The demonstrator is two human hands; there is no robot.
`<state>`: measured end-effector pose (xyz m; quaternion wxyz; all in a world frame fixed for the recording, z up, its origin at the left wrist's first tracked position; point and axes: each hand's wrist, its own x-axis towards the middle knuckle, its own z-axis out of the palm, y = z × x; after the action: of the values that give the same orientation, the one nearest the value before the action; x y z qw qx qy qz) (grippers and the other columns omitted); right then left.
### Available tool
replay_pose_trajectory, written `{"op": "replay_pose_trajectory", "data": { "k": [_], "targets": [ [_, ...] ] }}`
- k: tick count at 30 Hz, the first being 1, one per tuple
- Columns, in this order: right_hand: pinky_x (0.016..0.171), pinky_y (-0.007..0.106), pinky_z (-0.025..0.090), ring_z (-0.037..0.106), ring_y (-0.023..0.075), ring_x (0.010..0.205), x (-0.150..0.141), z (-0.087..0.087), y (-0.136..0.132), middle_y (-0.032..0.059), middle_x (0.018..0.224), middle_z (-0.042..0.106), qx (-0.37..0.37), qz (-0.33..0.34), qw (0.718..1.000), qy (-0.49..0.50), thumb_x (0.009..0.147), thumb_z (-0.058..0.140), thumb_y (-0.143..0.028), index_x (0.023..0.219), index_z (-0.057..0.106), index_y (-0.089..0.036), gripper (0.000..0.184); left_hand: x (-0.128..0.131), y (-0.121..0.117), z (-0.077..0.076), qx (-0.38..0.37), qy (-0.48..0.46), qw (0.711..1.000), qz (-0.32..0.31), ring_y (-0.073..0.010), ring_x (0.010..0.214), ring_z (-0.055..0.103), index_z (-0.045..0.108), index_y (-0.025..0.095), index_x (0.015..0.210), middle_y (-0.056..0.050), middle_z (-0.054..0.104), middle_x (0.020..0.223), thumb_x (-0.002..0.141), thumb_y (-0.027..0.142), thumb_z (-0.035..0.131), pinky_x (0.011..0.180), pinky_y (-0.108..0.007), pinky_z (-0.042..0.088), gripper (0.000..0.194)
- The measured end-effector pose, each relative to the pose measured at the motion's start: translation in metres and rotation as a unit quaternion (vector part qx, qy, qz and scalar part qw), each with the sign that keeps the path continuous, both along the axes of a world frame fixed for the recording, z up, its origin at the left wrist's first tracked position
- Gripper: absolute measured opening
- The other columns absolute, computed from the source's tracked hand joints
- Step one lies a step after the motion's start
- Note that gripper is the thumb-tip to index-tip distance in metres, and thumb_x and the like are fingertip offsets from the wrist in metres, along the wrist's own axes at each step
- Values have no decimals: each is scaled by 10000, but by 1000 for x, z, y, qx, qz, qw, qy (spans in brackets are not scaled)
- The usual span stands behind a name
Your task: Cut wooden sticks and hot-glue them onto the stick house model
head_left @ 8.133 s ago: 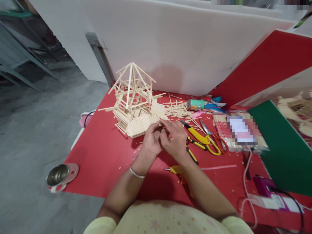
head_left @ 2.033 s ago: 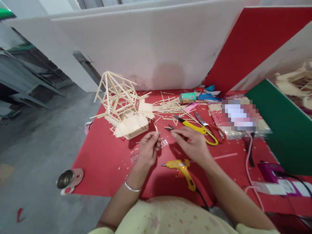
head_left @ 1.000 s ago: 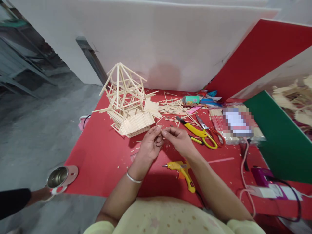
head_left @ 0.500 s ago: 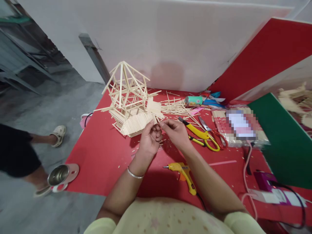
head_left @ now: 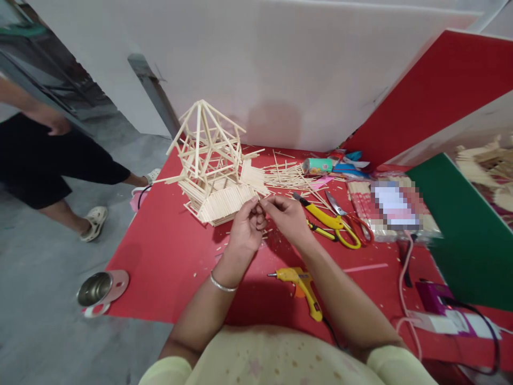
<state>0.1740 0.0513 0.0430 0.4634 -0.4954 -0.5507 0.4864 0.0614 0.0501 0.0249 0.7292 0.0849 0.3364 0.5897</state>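
My left hand [head_left: 247, 227] and my right hand [head_left: 285, 215] meet fingertip to fingertip over the red table [head_left: 160, 256]. Both are closed in a pinch, and whatever lies between the fingers is too small to make out. Just beyond them stands a model built of thin wooden sticks [head_left: 210, 147], with an open pointed frame on top and a slatted panel [head_left: 226, 204] at its front. Loose wooden sticks [head_left: 284, 176] lie in a heap behind my right hand. A yellow hot glue gun [head_left: 300, 286] rests below my hands, its nozzle pointing left.
Yellow-handled cutters [head_left: 324, 216] and red-handled scissors [head_left: 356, 219] lie to the right, near a green can [head_left: 318, 166] and packed sticks [head_left: 358, 195]. A pink mug [head_left: 116, 286] stands at the left corner. Another person [head_left: 52, 160] is on the floor side at left. A power strip [head_left: 449, 322] sits lower right.
The other person at the left has stepped further into view, with a hand and both legs showing. My hands have drawn slightly closer at the fingertips; the stick model stays put.
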Motion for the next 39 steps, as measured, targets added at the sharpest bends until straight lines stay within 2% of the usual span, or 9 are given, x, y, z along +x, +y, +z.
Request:
{"op": "replay_pose_trajectory", "data": {
  "k": [11,14,17,20,23,27,31,34,39],
  "targets": [
    [679,254,506,631,134,676,0,-1,1,5,747,719,16,-9,1000,-3,859,672,-409,767,718,-192,240,0,1,5,-17,-3,1000,9,-23,377,408,539,166,697,68,532,554,689,321,795,374,-169,245,300],
    [690,262,503,631,140,685,2,-1,-3,5,753,716,20,-9,1000,-9,868,660,-410,779,713,-191,242,-1,-3,1,-4,-6,1000,-1,-19,385,416,551,165,719,67,546,577,697,323,801,380,-167,256,297],
    [705,269,490,634,150,714,9,-4,-18,13,779,717,41,-30,996,-68,897,630,-387,800,715,-198,228,1,-15,-9,6,0,999,-46,-12,399,402,567,162,763,74,531,586,695,342,834,388,-158,266,329],
    [718,275,468,621,155,730,19,-12,-42,17,787,703,69,-52,983,-160,927,598,-348,808,718,-214,215,10,-31,-21,4,13,997,-74,-7,417,385,579,171,820,93,491,579,666,327,881,401,-139,267,374],
    [708,268,450,608,149,740,30,-22,-63,20,814,689,78,-71,973,-203,948,583,-331,846,722,-218,206,20,-45,-28,-6,22,995,-101,-7,437,380,590,166,828,88,492,585,649,299,902,412,-133,265,383],
    [685,265,433,596,144,716,57,-30,-78,16,785,671,81,-44,967,-236,981,546,-368,835,719,-211,276,28,-51,-27,-7,35,992,-122,-23,454,394,613,162,834,78,484,570,659,302,899,416,-145,260,364],
    [713,281,453,634,168,758,97,-38,-85,28,819,706,68,-39,956,-284,987,526,-416,857,733,-209,320,25,-51,-24,2,35,994,-103,-24,472,418,619,167,835,70,511,608,656,291,901,416,-144,265,356],
    [771,297,471,674,193,867,127,-45,-84,43,977,753,48,-63,926,-368,968,550,-407,988,752,-230,270,22,-52,-24,2,28,995,-97,-20,483,441,611,159,807,62,548,649,644,263,903,409,-143,277,351],
    [836,338,471,652,264,1026,157,-49,-72,130,1099,726,25,-94,812,-575,950,542,-333,1136,737,-177,311,25,-55,-22,1,41,995,-96,-18,471,446,599,158,806,49,598,687,648,273,898,397,-138,288,357]
  ]
}}
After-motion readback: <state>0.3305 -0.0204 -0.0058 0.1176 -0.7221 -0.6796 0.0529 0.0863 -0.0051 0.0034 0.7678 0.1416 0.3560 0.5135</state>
